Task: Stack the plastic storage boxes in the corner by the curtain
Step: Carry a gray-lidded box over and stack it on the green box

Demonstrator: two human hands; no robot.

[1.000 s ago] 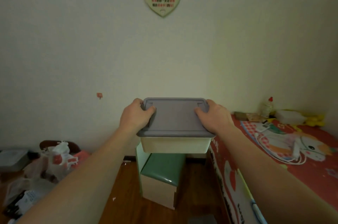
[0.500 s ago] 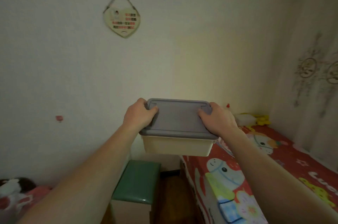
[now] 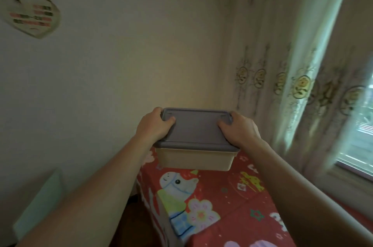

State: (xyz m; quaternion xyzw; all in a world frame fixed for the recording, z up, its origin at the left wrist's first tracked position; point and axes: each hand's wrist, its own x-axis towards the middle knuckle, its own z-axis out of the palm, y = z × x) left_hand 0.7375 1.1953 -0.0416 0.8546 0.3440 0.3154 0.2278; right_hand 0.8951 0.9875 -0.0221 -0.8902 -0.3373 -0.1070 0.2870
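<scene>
I hold a cream plastic storage box [image 3: 194, 159] with a grey lid [image 3: 196, 128] out in front of me, above the near end of a bed. My left hand [image 3: 154, 125] grips its left edge, thumb on the lid. My right hand [image 3: 239, 126] grips the right edge the same way. The patterned curtain [image 3: 282, 69] hangs at the right, and the room corner where it meets the wall lies just beyond the box. No other storage box shows in this view.
A bed with a red cartoon-print cover [image 3: 220, 206] runs under the box toward the corner. A window [image 3: 361, 125] shows behind the curtain at far right. A pale green stool [image 3: 38, 204] stands at lower left. A heart-shaped plaque [image 3: 30, 15] hangs on the wall.
My view has swung to the right: the plaque and stool slid left, and the curtain and window came into sight. Both hands keep the same grip on the box.
</scene>
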